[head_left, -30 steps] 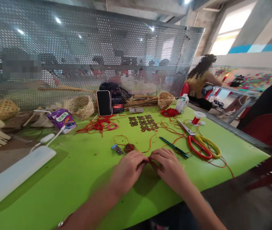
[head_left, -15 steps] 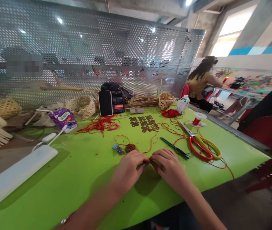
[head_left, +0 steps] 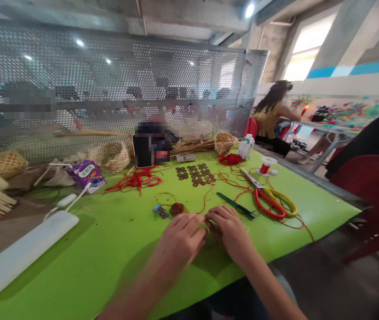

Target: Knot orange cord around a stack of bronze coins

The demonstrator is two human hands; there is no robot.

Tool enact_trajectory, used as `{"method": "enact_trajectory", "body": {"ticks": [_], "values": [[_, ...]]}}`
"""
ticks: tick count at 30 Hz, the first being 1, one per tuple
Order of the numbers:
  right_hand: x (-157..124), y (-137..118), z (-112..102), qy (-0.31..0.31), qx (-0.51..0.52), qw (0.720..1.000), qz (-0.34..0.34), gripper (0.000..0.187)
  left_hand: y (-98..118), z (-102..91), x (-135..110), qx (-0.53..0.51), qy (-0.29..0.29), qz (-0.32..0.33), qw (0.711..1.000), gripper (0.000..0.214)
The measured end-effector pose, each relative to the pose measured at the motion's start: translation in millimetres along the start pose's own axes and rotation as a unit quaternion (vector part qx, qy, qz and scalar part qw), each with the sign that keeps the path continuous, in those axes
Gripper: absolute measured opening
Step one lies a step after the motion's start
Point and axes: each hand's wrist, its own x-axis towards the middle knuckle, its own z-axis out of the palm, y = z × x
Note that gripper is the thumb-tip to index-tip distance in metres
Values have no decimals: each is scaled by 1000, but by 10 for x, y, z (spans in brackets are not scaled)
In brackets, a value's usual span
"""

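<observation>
My left hand (head_left: 180, 238) and my right hand (head_left: 229, 230) rest side by side on the green table (head_left: 85, 262), fingertips meeting over something small that they hide. Both hands have curled, pinching fingers. Just beyond the left hand lie a dark round piece wound with red cord (head_left: 177, 208) and a small blue clip (head_left: 161, 211). A green pen (head_left: 236, 205) lies past the right hand. Scissors with red and yellow handles (head_left: 271, 200) lie further right.
Several brown coins (head_left: 196, 173) are laid in rows mid-table. Red cord tangles (head_left: 136, 179), a red thread spool (head_left: 265, 166), a white bottle (head_left: 245, 147), woven baskets (head_left: 111, 156), a purple carton (head_left: 87, 174) and a white power strip (head_left: 19, 254) surround them. A perforated metal screen (head_left: 109, 89) backs the table. Another person (head_left: 271, 113) sits at right.
The view has shifted slightly, so everything sits a bit lower and to the left. My hands stay together on the table; the left hand's fingers look a little more spread.
</observation>
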Motion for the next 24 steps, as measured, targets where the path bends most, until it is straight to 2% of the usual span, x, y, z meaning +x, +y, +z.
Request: {"method": "enact_trajectory", "body": {"ticks": [2,4,8,10,12,15,18,21,24], "values": [[13,15,19,16,-7,1000,3,14,96,28,-36,19,-42,6,999,4],[28,20,38,24,-24,999,14,14,172,65,-77,33,-68,3,997,9],[40,14,47,8,-47,999,14,16,184,37,-253,62,-53,-2,997,20],[25,35,22,3,-48,999,8,16,105,-62,-435,64,-33,-14,997,23],[-16,91,-26,8,-64,998,13,20,-23,-201,-677,88,-13,-54,995,29],[-125,238,-124,17,-115,992,38,26,-247,-410,-1053,119,-18,-111,986,32],[-257,400,-209,-2,-159,985,59,32,-394,-529,-1286,121,-29,-182,975,32],[-348,492,-257,-38,-162,984,67,23,-381,-538,-1277,132,-25,-226,965,31],[-382,464,-274,-47,-139,987,73,19,-252,-486,-1084,113,-55,-246,961,26]]}}
